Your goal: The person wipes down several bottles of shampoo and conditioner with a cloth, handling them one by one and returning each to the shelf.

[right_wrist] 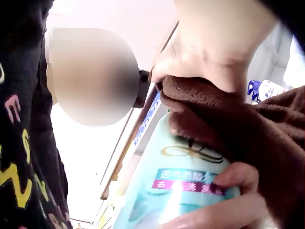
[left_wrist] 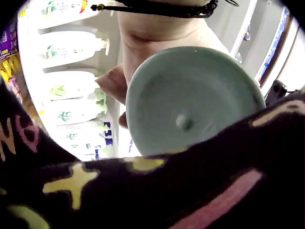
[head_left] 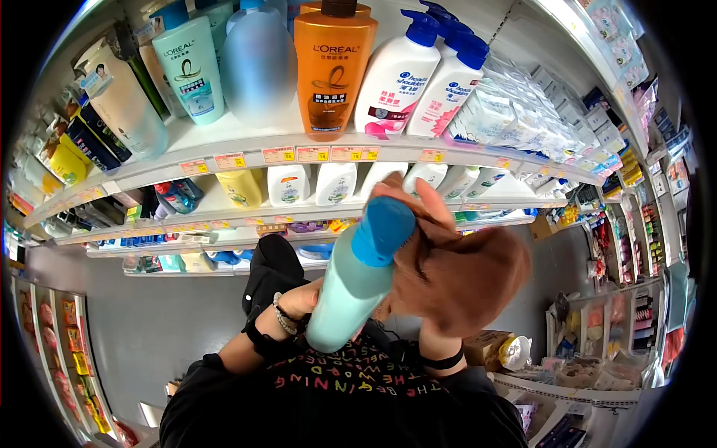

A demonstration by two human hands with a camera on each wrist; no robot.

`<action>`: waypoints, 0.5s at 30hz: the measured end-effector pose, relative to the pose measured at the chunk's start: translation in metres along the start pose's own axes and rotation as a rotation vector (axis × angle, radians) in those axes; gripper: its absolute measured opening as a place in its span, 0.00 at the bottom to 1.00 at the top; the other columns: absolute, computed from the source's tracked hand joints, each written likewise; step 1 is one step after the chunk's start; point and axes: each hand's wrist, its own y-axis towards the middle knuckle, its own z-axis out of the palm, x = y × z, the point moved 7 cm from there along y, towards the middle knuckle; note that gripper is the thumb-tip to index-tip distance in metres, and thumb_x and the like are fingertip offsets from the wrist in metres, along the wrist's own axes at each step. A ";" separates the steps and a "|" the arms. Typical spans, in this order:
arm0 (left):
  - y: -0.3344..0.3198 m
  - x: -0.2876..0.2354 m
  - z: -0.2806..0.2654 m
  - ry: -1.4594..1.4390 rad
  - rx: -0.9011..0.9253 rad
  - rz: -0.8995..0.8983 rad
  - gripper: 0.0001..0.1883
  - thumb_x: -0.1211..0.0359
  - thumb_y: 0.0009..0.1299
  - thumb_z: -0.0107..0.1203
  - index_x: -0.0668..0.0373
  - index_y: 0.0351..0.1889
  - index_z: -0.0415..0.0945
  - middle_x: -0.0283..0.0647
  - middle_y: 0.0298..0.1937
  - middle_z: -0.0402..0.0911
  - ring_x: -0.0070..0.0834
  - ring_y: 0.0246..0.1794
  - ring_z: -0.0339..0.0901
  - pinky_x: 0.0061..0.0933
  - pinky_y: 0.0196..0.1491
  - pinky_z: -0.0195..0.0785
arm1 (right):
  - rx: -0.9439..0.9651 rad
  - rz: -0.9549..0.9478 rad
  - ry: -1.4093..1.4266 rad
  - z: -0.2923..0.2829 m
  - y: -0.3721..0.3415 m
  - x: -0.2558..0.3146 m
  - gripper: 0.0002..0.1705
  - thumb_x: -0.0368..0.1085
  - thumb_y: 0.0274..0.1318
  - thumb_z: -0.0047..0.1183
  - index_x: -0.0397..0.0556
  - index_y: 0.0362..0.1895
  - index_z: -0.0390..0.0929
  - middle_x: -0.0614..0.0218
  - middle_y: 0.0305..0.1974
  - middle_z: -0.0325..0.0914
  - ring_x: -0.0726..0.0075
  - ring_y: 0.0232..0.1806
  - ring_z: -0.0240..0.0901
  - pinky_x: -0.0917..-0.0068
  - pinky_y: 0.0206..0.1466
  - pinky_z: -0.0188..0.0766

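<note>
My left hand (head_left: 302, 300) grips a pale turquoise shampoo bottle (head_left: 345, 291) with a blue cap (head_left: 383, 230), held tilted in front of my chest. In the left wrist view the bottle's round base (left_wrist: 190, 100) faces the camera, hiding most of the hand. My right hand (head_left: 432, 203) holds a brown cloth (head_left: 474, 280) against the bottle's upper side, with loose folds hanging to the right. From the right wrist the bottle's printed label (right_wrist: 188, 179) shows, partly covered by the cloth, and left fingers (right_wrist: 224, 212) wrap around its lower part.
A shelf (head_left: 261, 145) ahead bears large bottles, among them an orange pump bottle (head_left: 334, 71) and white shampoo bottles (head_left: 399, 75). White bottles (head_left: 336, 183) line the shelf below. Behind on the right stands a cardboard box (head_left: 484, 347); snack racks (head_left: 71, 336) stand at left.
</note>
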 end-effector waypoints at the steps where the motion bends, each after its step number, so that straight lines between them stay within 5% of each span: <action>1: 0.001 -0.002 0.004 -0.001 0.003 0.002 0.45 0.35 0.52 0.54 0.66 0.54 0.64 0.51 0.35 0.77 0.38 0.32 0.77 0.37 0.34 0.72 | -0.112 0.185 0.396 0.000 -0.002 -0.008 0.41 0.37 0.44 0.59 0.43 0.63 0.55 0.60 0.55 0.64 0.67 0.57 0.62 0.71 0.60 0.58; 2: 0.001 -0.006 0.006 0.003 -0.044 0.000 0.40 0.38 0.56 0.51 0.66 0.50 0.66 0.50 0.32 0.76 0.38 0.29 0.77 0.35 0.30 0.71 | -0.225 0.367 0.792 0.005 -0.005 -0.020 0.45 0.33 0.39 0.62 0.44 0.64 0.54 0.61 0.54 0.65 0.68 0.56 0.62 0.72 0.59 0.58; 5: 0.002 -0.014 0.005 0.021 -0.084 0.043 0.41 0.34 0.58 0.46 0.66 0.48 0.66 0.49 0.30 0.76 0.37 0.25 0.76 0.32 0.26 0.71 | -0.242 0.438 0.758 0.010 -0.011 -0.044 0.51 0.34 0.32 0.67 0.42 0.64 0.54 0.63 0.50 0.69 0.71 0.54 0.64 0.74 0.58 0.60; 7: -0.003 -0.003 -0.005 0.167 -0.173 -0.151 0.44 0.32 0.57 0.43 0.67 0.49 0.65 0.49 0.29 0.75 0.37 0.25 0.76 0.32 0.25 0.70 | -0.202 0.429 0.880 0.014 -0.007 -0.048 0.50 0.36 0.32 0.68 0.41 0.62 0.55 0.61 0.50 0.70 0.69 0.53 0.66 0.73 0.57 0.61; 9: 0.001 -0.002 0.003 0.046 -0.071 -0.103 0.43 0.33 0.57 0.44 0.67 0.49 0.64 0.50 0.29 0.75 0.37 0.23 0.76 0.33 0.23 0.70 | -0.162 0.421 0.997 0.015 -0.002 -0.061 0.49 0.37 0.32 0.68 0.41 0.61 0.57 0.59 0.49 0.70 0.68 0.52 0.67 0.71 0.56 0.62; 11: 0.003 0.005 0.019 -0.214 0.241 -0.098 0.42 0.35 0.58 0.46 0.68 0.50 0.63 0.50 0.30 0.75 0.39 0.21 0.76 0.33 0.20 0.69 | 0.184 0.117 1.032 0.022 0.008 -0.051 0.46 0.39 0.32 0.69 0.41 0.58 0.60 0.57 0.47 0.72 0.65 0.50 0.70 0.69 0.55 0.65; 12: 0.006 0.012 0.025 -0.303 0.329 -0.142 0.51 0.28 0.51 0.46 0.69 0.52 0.62 0.43 0.29 0.71 0.34 0.20 0.75 0.31 0.19 0.68 | 0.134 0.163 1.073 0.023 0.005 -0.053 0.45 0.40 0.31 0.70 0.41 0.56 0.62 0.56 0.45 0.74 0.64 0.48 0.72 0.69 0.54 0.66; 13: 0.005 0.012 0.026 -0.302 0.332 -0.141 0.51 0.28 0.51 0.46 0.69 0.52 0.62 0.43 0.29 0.71 0.34 0.20 0.75 0.31 0.19 0.68 | 0.135 0.162 1.070 0.024 0.002 -0.048 0.45 0.40 0.31 0.70 0.41 0.56 0.62 0.56 0.45 0.74 0.64 0.48 0.72 0.69 0.54 0.66; 15: 0.005 0.013 0.020 -0.243 0.186 -0.184 0.51 0.27 0.50 0.47 0.68 0.52 0.62 0.41 0.29 0.68 0.34 0.19 0.75 0.31 0.17 0.67 | 0.037 0.449 1.149 0.032 -0.006 -0.059 0.45 0.41 0.29 0.71 0.41 0.55 0.63 0.55 0.46 0.74 0.64 0.47 0.71 0.69 0.54 0.66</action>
